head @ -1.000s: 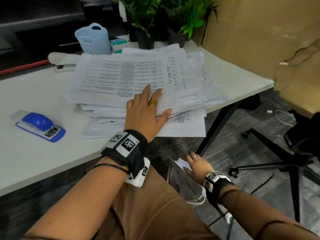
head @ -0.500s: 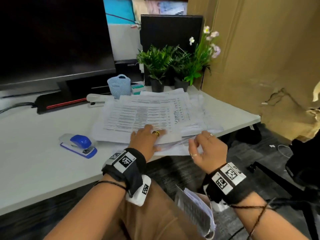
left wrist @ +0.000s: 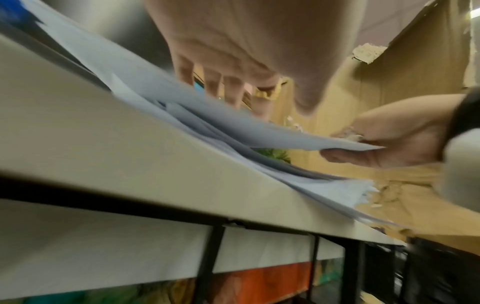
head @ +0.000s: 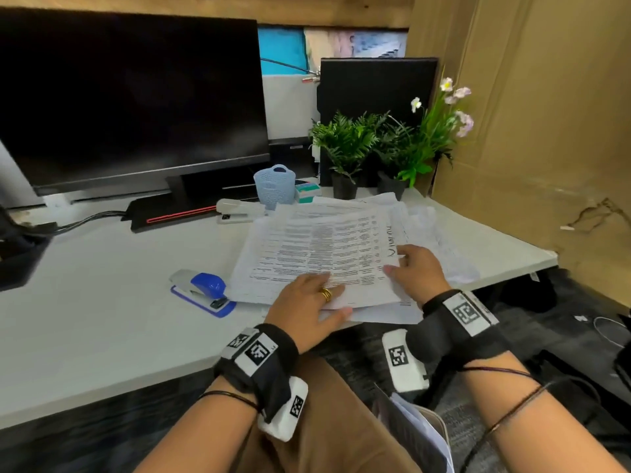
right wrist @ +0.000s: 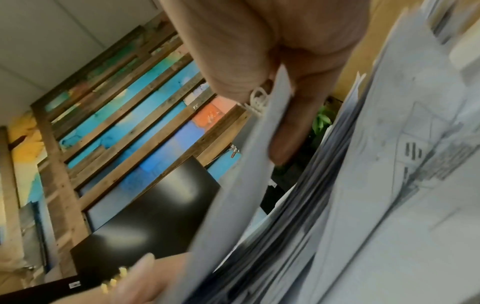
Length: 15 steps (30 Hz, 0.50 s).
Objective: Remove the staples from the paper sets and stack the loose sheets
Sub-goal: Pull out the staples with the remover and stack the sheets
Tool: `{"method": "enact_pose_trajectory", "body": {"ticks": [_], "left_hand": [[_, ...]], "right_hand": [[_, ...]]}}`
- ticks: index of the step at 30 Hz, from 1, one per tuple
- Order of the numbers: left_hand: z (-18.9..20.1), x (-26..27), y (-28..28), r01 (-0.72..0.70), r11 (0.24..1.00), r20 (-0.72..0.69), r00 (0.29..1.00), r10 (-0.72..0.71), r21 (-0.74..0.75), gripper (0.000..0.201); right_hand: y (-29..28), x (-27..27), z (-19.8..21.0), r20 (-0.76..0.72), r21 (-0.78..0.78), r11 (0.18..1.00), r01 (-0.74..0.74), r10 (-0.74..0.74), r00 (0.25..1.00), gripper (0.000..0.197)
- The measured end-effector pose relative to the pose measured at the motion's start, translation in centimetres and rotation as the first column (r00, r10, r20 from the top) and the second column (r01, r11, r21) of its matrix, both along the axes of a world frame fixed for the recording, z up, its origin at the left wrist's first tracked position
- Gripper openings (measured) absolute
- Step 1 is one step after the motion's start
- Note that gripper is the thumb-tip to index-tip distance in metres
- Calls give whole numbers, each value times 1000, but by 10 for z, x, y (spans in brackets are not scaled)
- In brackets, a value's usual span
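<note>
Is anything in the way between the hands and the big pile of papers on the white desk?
Nothing visible. The left hand rests flat on the pile of printed white paper sheets, and the right hand pinches the top sheets at their right edge. The blue stapler-like tool lies left of the pile, apart from both hands.

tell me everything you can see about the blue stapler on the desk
The blue stapler is a small desk stapler with a rounded glossy blue plastic top, a pale grey rear section and a flat blue base, with a dark part at its front end. It lies closed and flat on the white desk, angled, just left of the paper pile, close to the pile's edge; contact cannot be told. Neither hand touches it: the left hand rests on the papers beside it.
</note>
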<state>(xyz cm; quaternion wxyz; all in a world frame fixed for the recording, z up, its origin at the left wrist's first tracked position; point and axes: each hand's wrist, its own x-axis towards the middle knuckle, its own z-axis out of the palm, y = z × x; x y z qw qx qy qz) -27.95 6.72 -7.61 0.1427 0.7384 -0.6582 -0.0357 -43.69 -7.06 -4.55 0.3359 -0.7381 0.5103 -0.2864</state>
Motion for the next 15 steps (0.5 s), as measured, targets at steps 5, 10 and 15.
{"method": "enact_pose_trajectory", "body": {"ticks": [5, 10, 15], "left_hand": [[23, 40, 16, -434, 873, -15, 897, 442, -222, 54], [36, 90, 27, -576, 769, -206, 817, 538, -276, 69], [61, 102, 63, -658, 658, -633, 694, 342, -366, 55]], "right_hand": [[2, -7, 11, 241, -196, 978, 68, -19, 970, 8], [10, 3, 16, 490, -126, 992, -1, 63, 869, 20], [26, 28, 10, 486, -41, 985, -168, 167, 858, 13]]}}
